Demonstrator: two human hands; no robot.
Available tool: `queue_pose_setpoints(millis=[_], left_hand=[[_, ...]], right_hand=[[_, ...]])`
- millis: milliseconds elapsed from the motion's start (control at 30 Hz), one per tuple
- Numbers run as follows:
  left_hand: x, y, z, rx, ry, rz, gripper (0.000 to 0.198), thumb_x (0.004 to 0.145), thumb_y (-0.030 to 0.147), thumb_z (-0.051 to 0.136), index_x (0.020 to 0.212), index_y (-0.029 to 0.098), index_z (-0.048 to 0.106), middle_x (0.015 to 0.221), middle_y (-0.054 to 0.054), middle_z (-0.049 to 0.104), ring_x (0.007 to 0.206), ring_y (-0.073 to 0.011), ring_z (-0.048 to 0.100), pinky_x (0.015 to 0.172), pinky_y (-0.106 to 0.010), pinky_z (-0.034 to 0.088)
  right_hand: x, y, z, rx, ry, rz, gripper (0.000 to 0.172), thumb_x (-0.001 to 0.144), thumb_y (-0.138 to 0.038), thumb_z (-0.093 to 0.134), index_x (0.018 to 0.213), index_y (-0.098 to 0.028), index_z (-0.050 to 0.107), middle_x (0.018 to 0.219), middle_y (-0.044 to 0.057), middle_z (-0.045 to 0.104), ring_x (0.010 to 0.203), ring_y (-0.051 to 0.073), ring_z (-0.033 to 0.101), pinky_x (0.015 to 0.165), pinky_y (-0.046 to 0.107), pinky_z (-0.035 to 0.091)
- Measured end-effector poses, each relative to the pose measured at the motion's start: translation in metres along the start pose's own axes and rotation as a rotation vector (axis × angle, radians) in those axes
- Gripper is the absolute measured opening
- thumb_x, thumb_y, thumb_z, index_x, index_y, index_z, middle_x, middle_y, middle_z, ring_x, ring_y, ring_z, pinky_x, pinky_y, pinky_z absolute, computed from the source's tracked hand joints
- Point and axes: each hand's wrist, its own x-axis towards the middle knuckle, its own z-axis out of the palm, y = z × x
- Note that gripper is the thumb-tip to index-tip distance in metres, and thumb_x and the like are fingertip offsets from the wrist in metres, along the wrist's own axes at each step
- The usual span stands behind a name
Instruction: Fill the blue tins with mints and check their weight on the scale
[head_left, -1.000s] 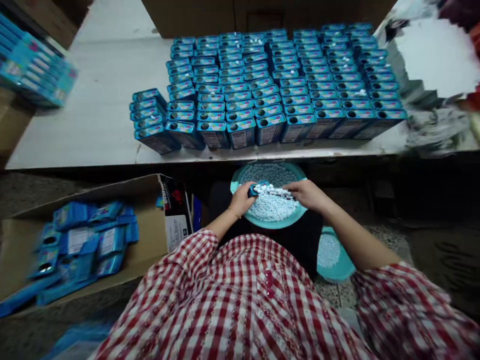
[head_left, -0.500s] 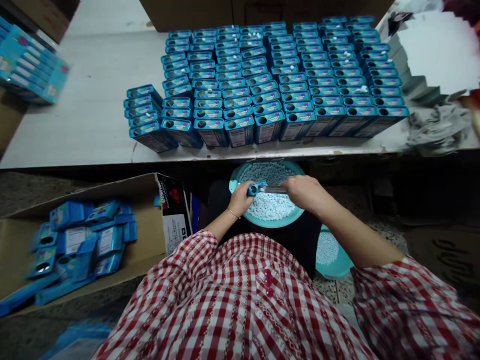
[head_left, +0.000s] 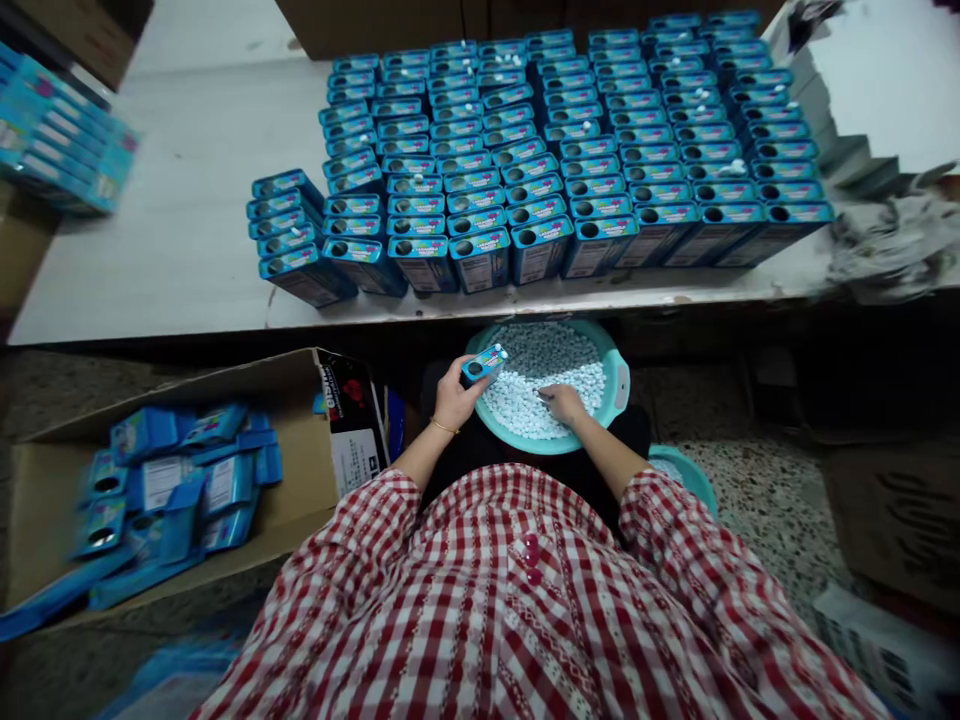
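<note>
A teal basin [head_left: 616,378] full of small white tablets [head_left: 551,368] rests on my lap. My left hand [head_left: 452,397] grips a small blue tin [head_left: 484,364], held over the basin's left rim with its top hole facing up. My right hand [head_left: 564,403] lies low in the tablets near the basin's front, fingers curled around what looks like a thin dark tool; its shape is unclear. Many matching blue tins [head_left: 540,150] stand in tight rows on the white table [head_left: 187,220] ahead of me.
An open cardboard box [head_left: 292,500] on the floor at my left holds several loose blue tins [head_left: 172,480]. A stack of blue tins [head_left: 60,140] sits at the far left. A second teal basin [head_left: 686,475] lies beside my right knee. Crumpled grey cloth [head_left: 885,245] lies at the table's right.
My right hand has drawn back from the tin and dropped into the tablets near the basin's front. My left hand has tipped the tin upright and raised it slightly.
</note>
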Motion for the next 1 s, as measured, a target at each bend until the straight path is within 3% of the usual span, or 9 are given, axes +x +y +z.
queue_pose_setpoints(millis=[167, 400, 567, 733, 867, 1000], left_hand=[[0.003, -0.001, 0.002, -0.015, -0.001, 0.014, 0.037, 0.068, 0.028, 0.065, 0.102, 0.017, 0.056, 0.090, -0.003, 0.065, 0.081, -0.0163, 0.060, 0.078, -0.030, 0.046], [0.000, 0.002, -0.001, 0.044, -0.131, 0.164, 0.036, 0.070, 0.027, 0.063, 0.104, 0.018, 0.055, 0.101, -0.005, 0.064, 0.091, -0.0180, 0.059, 0.083, -0.031, 0.045], [0.009, 0.011, -0.007, 0.293, -0.134, 0.291, 0.037, 0.070, 0.019, 0.058, 0.107, 0.018, 0.056, 0.108, -0.008, 0.063, 0.098, -0.0222, 0.055, 0.089, -0.036, 0.043], [0.014, 0.012, 0.000, 0.343, -0.166, 0.250, 0.040, 0.069, 0.015, 0.056, 0.108, 0.020, 0.056, 0.109, -0.007, 0.062, 0.097, -0.0225, 0.056, 0.088, -0.036, 0.043], [0.010, 0.011, 0.016, 0.295, -0.190, 0.222, 0.040, 0.068, 0.014, 0.056, 0.108, 0.017, 0.056, 0.110, -0.008, 0.062, 0.100, -0.0228, 0.056, 0.090, -0.036, 0.043], [0.005, 0.014, 0.031, 0.267, -0.235, 0.251, 0.042, 0.068, 0.011, 0.055, 0.109, 0.017, 0.055, 0.111, -0.008, 0.062, 0.103, -0.0226, 0.055, 0.091, -0.036, 0.042]], right_hand=[[0.015, 0.010, 0.008, 0.208, -0.025, -0.031, 0.035, 0.073, -0.009, 0.053, 0.105, -0.013, 0.067, 0.107, 0.005, 0.068, 0.100, 0.017, 0.060, 0.088, 0.022, 0.042], [0.010, 0.008, 0.007, 0.464, -0.043, 0.002, 0.032, 0.069, -0.012, 0.057, 0.097, -0.015, 0.070, 0.088, 0.004, 0.072, 0.077, 0.015, 0.064, 0.075, 0.025, 0.050], [-0.011, 0.017, -0.015, 0.598, -0.072, 0.049, 0.030, 0.068, -0.011, 0.056, 0.094, -0.013, 0.071, 0.069, 0.002, 0.069, 0.058, 0.010, 0.059, 0.061, 0.022, 0.050], [-0.044, 0.023, -0.060, 0.675, -0.085, 0.056, 0.031, 0.070, -0.013, 0.057, 0.099, -0.012, 0.069, 0.065, 0.002, 0.066, 0.050, 0.008, 0.054, 0.052, 0.020, 0.046], [-0.069, 0.007, -0.108, 0.511, -0.065, -0.042, 0.034, 0.075, -0.014, 0.052, 0.105, -0.013, 0.067, 0.075, 0.004, 0.069, 0.054, 0.009, 0.055, 0.052, 0.020, 0.044], [-0.086, -0.033, -0.143, -0.047, 0.014, -0.205, 0.033, 0.079, -0.013, 0.045, 0.099, -0.023, 0.069, 0.085, 0.004, 0.070, 0.076, 0.014, 0.062, 0.066, 0.020, 0.043]])
